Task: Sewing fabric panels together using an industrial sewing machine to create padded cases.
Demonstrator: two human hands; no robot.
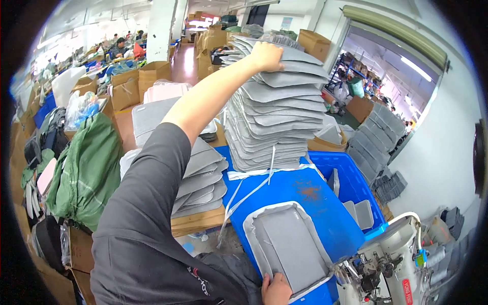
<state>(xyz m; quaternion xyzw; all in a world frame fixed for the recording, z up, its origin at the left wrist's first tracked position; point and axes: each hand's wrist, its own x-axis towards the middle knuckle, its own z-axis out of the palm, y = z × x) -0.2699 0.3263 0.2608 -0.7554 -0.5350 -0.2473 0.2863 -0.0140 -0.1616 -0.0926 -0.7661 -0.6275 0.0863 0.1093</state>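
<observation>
We reach our left hand (267, 57) to the top of a tall stack (282, 119) of grey sheets, where it bends over the uppermost ones; we cannot tell whether its grip is clenched on a sheet or merely rests there. The tall stack stands at the far end of the blue tabletop (272, 190), its layers uneven at the edges. Nearer us on the tabletop lies a grey panel (292, 241), flat, with a paler rim around it. Our right hand (277, 291) touches the panel's near edge, and we cannot tell whether its grip pinches the rim or only presses on it. White strips (244, 174) run along the tall stack's near base and trail over the tabletop's left edge. Right of the tabletop we see a blue crate (373, 201) and, nearer, a sewing machine (399, 259). A lower stack (201, 175) sits to the left.
</observation>
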